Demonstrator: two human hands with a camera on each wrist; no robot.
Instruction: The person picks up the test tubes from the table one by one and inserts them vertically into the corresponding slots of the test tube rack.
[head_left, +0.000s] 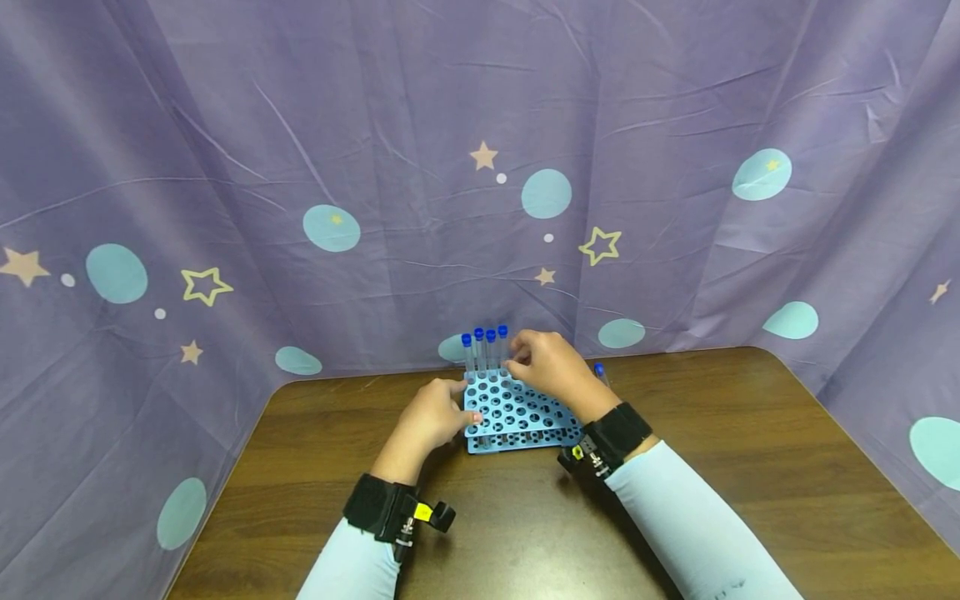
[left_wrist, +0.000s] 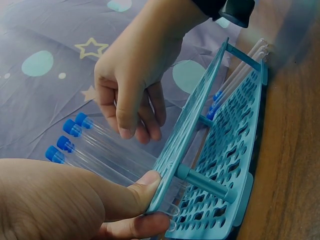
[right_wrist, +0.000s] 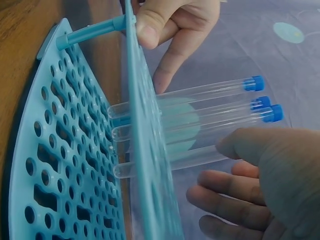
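Left hand: nearest the person, it pinches the left edge of the blue rack, thumb on the top plate and fingers underneath, steadying it.
Rack: a light, stiff plastic grid of holes, standing near the far edge of the wooden table; I judge it would slide or tip easily, so the edge hold suits it.
Right hand: over the rack's far rows, fingers loosely curled beside the tubes; the wrist views show them near the tubes but holding nothing I can make out.
Test tubes: four clear, blue-capped, upright in the far-left holes. They look light, smooth and probably slippery, possibly breakable; best taken just under the cap.
Spare tube: lies on the table just behind the right hand.
Backdrop: purple cloth with stars and circles.
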